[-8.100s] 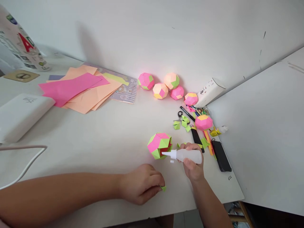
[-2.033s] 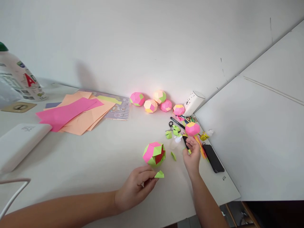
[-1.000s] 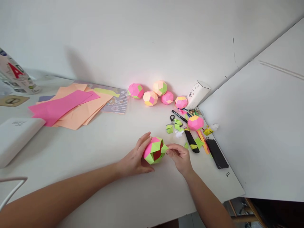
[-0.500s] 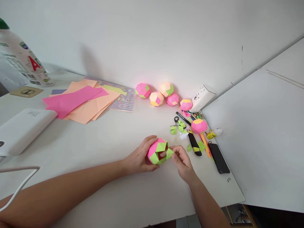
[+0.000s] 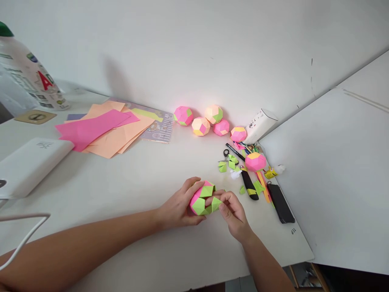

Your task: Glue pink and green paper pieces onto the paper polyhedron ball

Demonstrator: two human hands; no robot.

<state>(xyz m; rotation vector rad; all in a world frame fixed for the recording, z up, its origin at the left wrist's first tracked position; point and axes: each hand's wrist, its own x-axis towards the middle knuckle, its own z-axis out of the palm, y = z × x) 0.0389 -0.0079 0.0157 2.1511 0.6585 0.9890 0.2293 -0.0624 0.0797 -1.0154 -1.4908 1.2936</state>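
A pink and green folded-paper ball (image 5: 203, 198) rests on the white table (image 5: 136, 182) between my hands. My left hand (image 5: 179, 205) cups its left side, fingers curled over the top. My right hand (image 5: 233, 211) pinches a small green folded piece (image 5: 216, 202) against the ball's right side. Loose green folded pieces (image 5: 227, 163) lie just beyond, by a pair of small scissors (image 5: 225, 153).
Several finished paper balls (image 5: 200, 125) sit by the wall, another (image 5: 255, 161) among pens, a utility knife (image 5: 249, 184) and a black phone (image 5: 281, 202). Pink and orange sheets (image 5: 106, 127) lie at left, a white box (image 5: 28, 164) and bottle (image 5: 27, 77) farther left.
My right hand put down the glue bottle, then took the green piece my left hand held. Both hands closed on the ball. The piece now presses onto its right side.
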